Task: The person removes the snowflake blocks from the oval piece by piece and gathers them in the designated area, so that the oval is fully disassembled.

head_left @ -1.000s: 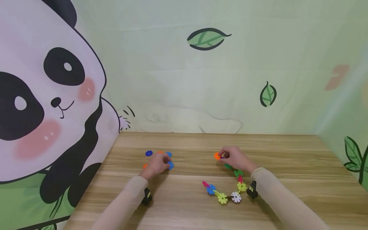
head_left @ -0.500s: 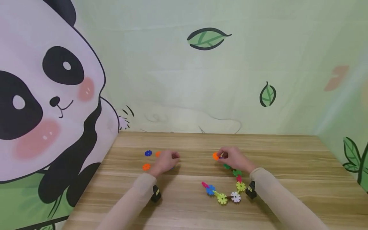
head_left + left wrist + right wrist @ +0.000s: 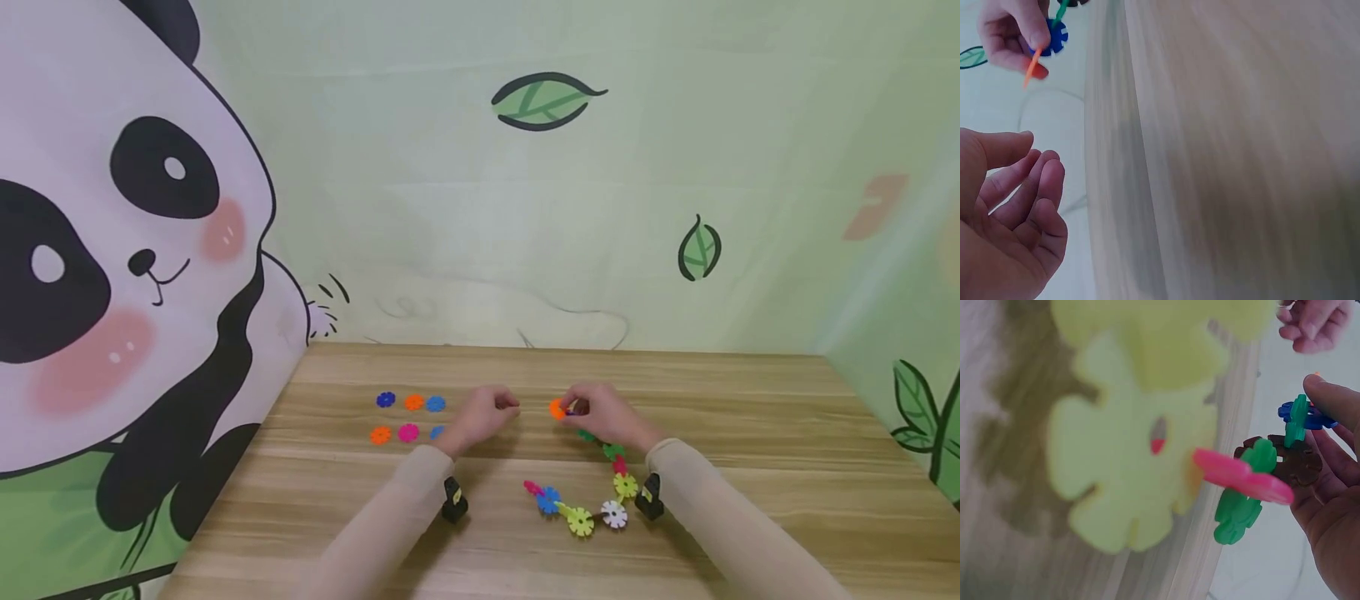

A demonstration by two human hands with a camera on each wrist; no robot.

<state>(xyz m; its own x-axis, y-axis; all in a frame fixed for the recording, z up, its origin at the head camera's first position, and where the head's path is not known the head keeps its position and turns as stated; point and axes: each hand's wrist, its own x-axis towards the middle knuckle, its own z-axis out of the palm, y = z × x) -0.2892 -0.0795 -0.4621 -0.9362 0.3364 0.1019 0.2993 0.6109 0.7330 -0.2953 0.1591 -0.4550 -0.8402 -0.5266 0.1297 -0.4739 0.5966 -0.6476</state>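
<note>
My right hand (image 3: 611,414) pinches the far end of a chain of slotted plastic snowflake discs, its thumb and fingers at a dark blue disc (image 3: 1319,416). An orange disc (image 3: 557,409) sticks out beyond those fingertips, toward the left hand. From there the chain curves down and left through green, red, yellow and white discs to a blue disc (image 3: 549,500) and a pink disc (image 3: 532,487). My left hand (image 3: 483,414) hovers just left of the orange disc. Its fingers are loosely bent with nothing between them, as the left wrist view shows.
Loose discs lie in two rows at the left: a dark blue disc (image 3: 386,400), an orange disc and a light blue disc behind, then orange, pink (image 3: 408,432) and light blue in front. The wooden table (image 3: 712,383) meets a printed backdrop (image 3: 420,208) at the back.
My left hand has moved right from the loose discs, uncovering them, and now stands close to my right hand. The right hand has shifted slightly left, keeping its hold on the chain.
</note>
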